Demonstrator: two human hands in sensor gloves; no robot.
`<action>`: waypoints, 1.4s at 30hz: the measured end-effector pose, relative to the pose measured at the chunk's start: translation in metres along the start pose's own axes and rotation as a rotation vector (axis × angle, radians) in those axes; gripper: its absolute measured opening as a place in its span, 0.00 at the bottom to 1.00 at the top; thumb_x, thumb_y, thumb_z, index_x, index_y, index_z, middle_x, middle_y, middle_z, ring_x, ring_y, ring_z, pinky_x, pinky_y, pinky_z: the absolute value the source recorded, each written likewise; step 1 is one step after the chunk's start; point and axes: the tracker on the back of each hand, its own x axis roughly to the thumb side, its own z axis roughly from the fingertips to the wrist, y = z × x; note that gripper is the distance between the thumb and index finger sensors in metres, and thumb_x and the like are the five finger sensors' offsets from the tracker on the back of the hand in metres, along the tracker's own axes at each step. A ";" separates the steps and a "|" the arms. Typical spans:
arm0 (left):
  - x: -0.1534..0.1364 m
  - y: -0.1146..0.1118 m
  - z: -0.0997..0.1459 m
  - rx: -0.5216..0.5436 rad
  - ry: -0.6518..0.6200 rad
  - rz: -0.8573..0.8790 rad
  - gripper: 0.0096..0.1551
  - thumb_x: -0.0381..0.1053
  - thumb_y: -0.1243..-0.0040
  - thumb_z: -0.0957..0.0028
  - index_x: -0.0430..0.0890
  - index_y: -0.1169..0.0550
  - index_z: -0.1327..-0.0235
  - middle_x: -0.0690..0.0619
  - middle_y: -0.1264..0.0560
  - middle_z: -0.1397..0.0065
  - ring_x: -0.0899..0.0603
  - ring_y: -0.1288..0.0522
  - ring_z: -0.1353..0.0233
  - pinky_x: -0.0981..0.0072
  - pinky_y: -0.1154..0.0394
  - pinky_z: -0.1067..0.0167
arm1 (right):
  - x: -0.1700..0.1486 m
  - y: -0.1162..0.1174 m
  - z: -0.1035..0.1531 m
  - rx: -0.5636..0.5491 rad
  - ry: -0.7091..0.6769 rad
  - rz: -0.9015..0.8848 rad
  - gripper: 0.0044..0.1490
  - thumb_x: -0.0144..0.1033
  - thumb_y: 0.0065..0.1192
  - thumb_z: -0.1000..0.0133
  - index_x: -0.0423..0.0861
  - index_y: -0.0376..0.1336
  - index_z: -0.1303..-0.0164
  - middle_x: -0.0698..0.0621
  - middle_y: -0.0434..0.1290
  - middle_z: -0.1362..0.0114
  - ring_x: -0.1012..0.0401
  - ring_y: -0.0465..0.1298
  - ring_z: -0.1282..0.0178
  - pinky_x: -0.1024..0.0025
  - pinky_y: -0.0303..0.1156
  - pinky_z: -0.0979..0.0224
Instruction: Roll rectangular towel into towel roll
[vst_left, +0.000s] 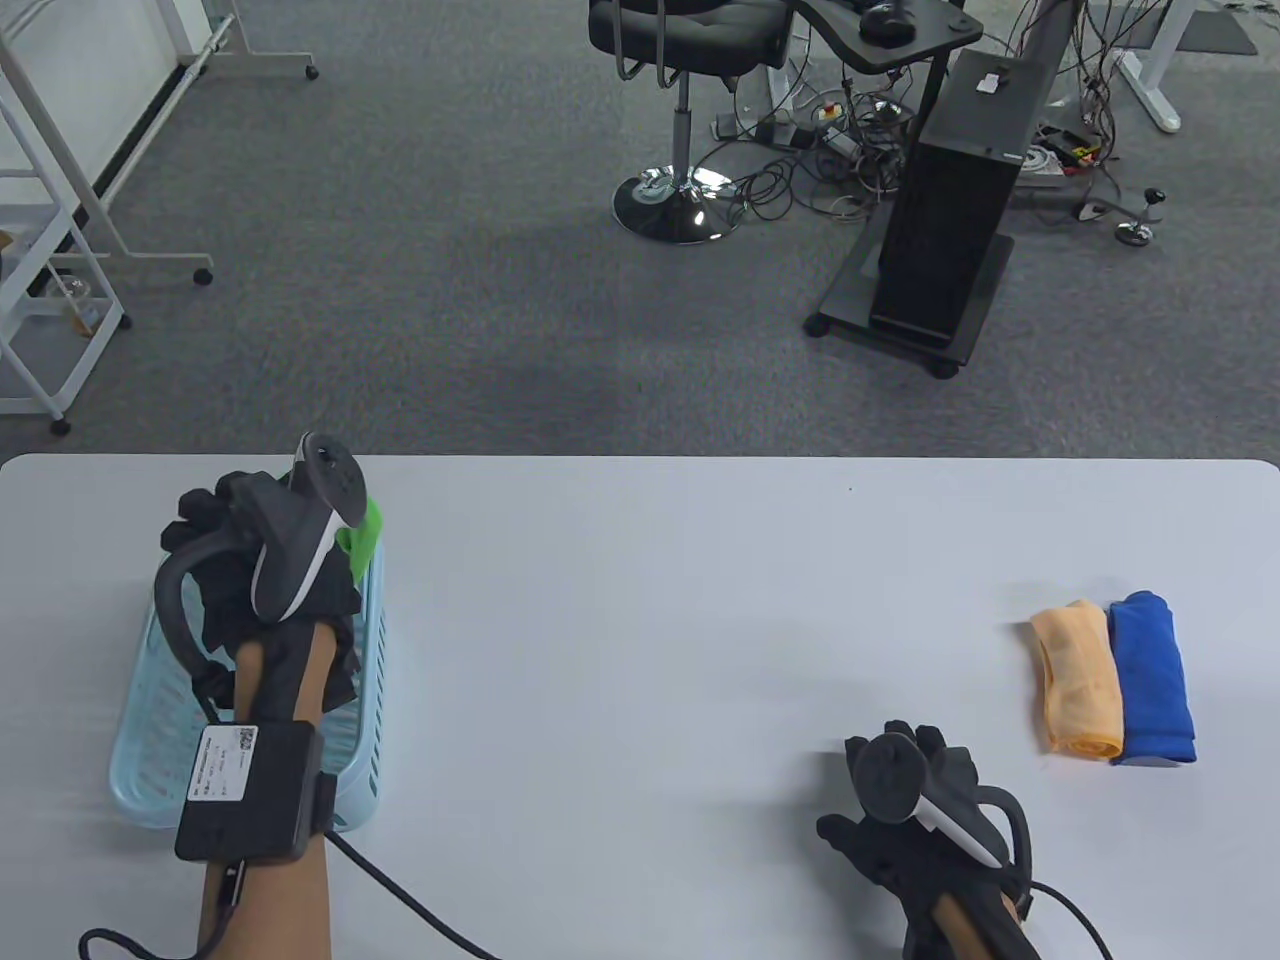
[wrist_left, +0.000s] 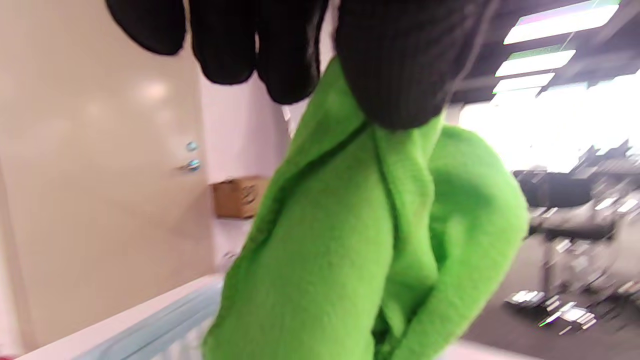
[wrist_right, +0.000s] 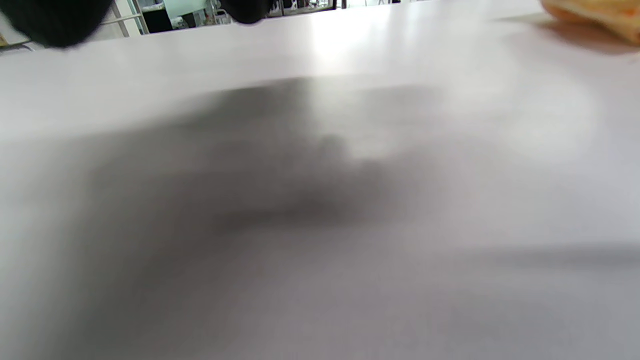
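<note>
My left hand (vst_left: 215, 530) is over the light blue basket (vst_left: 365, 690) at the table's left and grips a green towel (vst_left: 365, 530). In the left wrist view the green towel (wrist_left: 350, 250) hangs bunched from my gloved fingers (wrist_left: 395, 75), above the basket rim (wrist_left: 150, 325). My right hand (vst_left: 900, 780) rests low over the bare table near the front right, holding nothing, its fingers spread. An orange towel roll (vst_left: 1080, 680) and a blue towel roll (vst_left: 1152, 678) lie side by side at the right.
The white table (vst_left: 640, 620) stretches between the basket and the two rolls. The orange roll (wrist_right: 595, 15) shows at the top right corner of the right wrist view. Beyond the far edge are a chair (vst_left: 685, 100) and a black stand (vst_left: 950, 200) on the floor.
</note>
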 end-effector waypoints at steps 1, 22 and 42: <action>0.009 0.015 0.015 0.036 -0.050 0.057 0.28 0.53 0.31 0.58 0.62 0.20 0.40 0.45 0.24 0.26 0.33 0.30 0.22 0.34 0.35 0.30 | 0.001 0.000 0.000 0.003 -0.005 -0.002 0.60 0.64 0.54 0.60 0.48 0.42 0.21 0.40 0.33 0.20 0.41 0.33 0.20 0.33 0.34 0.24; 0.090 -0.214 0.192 -0.524 -0.488 0.489 0.28 0.54 0.36 0.58 0.51 0.21 0.42 0.48 0.13 0.48 0.38 0.18 0.37 0.37 0.28 0.38 | 0.008 0.003 0.001 0.034 -0.058 -0.028 0.58 0.62 0.55 0.60 0.47 0.47 0.21 0.40 0.36 0.19 0.42 0.35 0.19 0.33 0.34 0.24; 0.073 -0.207 0.187 -0.315 -0.592 0.570 0.26 0.49 0.35 0.59 0.50 0.20 0.44 0.48 0.13 0.59 0.41 0.14 0.45 0.36 0.27 0.40 | 0.006 -0.015 0.003 -0.200 -0.075 -0.299 0.29 0.46 0.62 0.61 0.45 0.76 0.56 0.48 0.73 0.34 0.49 0.73 0.30 0.36 0.57 0.26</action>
